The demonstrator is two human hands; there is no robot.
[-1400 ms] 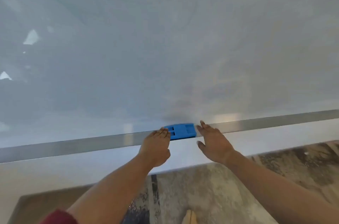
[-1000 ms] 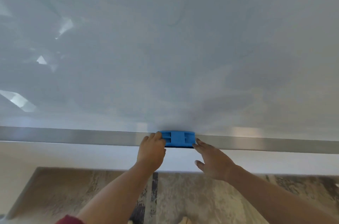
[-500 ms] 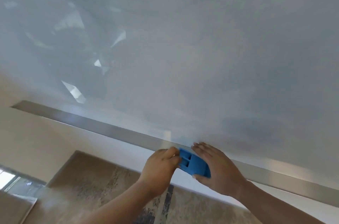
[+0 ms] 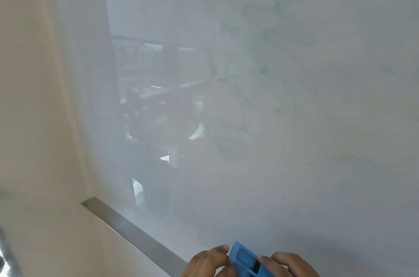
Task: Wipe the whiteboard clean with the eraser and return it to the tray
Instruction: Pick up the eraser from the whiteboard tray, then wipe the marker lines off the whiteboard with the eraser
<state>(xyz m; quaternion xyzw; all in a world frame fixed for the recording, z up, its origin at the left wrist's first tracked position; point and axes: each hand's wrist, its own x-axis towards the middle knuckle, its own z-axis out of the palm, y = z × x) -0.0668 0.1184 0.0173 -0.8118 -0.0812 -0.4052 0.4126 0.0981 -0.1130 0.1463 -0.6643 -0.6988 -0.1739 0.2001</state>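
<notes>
A blue plastic eraser [image 4: 243,258] sits at the bottom edge of the view, lifted off the metal tray [image 4: 136,237] and in front of the whiteboard [image 4: 294,117]. My left hand [image 4: 207,262] grips its left end with the fingertips. My right hand [image 4: 289,264] closes over its right side. Faint green marker traces [image 4: 249,68] smear the upper middle of the board. Both hands are cut off by the frame's bottom edge.
A beige wall [image 4: 38,117] borders the whiteboard on the left. The tray's left end stops near that wall. The glossy board reflects a room with desks and windows [image 4: 154,99].
Both hands closed on the eraser and lifted it off the tray. The view swung up and left, from the tray and floor to the board's left part.
</notes>
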